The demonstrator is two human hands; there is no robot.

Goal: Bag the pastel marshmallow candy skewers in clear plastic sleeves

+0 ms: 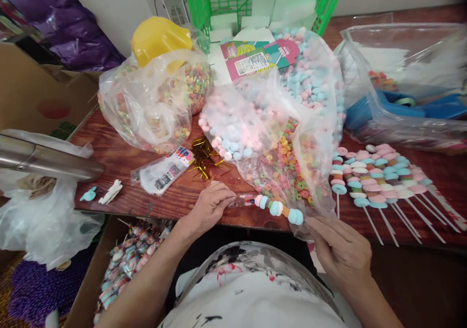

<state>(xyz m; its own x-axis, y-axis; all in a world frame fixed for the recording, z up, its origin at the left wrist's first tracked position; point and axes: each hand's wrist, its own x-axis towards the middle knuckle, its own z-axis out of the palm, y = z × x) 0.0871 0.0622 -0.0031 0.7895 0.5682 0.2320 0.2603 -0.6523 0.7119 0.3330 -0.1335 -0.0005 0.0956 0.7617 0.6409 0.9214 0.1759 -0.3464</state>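
A candy skewer (276, 208) of blue, pink, white and orange pieces lies level at the table's front edge, inside a clear plastic sleeve (241, 201). My left hand (208, 208) is closed, pinching the sleeve's left end between thumb and fingers. At the other end, beside the blue pieces, my right hand (341, 247) is closed on the skewer's end. Its stick is hidden there. Just beyond lies an open bag of ring candies (301, 184). Gold twist ties (204, 155) and a stack of printed clear sleeves (166, 172) rest past my left hand.
Several unwrapped candy skewers (385, 177) lie at the right, below a clear plastic bin (401, 114). Bags of pink and blue candies (310, 89) and coloured rings (146, 109) stand behind. A box of wrapped skewers (126, 264) sits below left, near a steel flask (47, 160).
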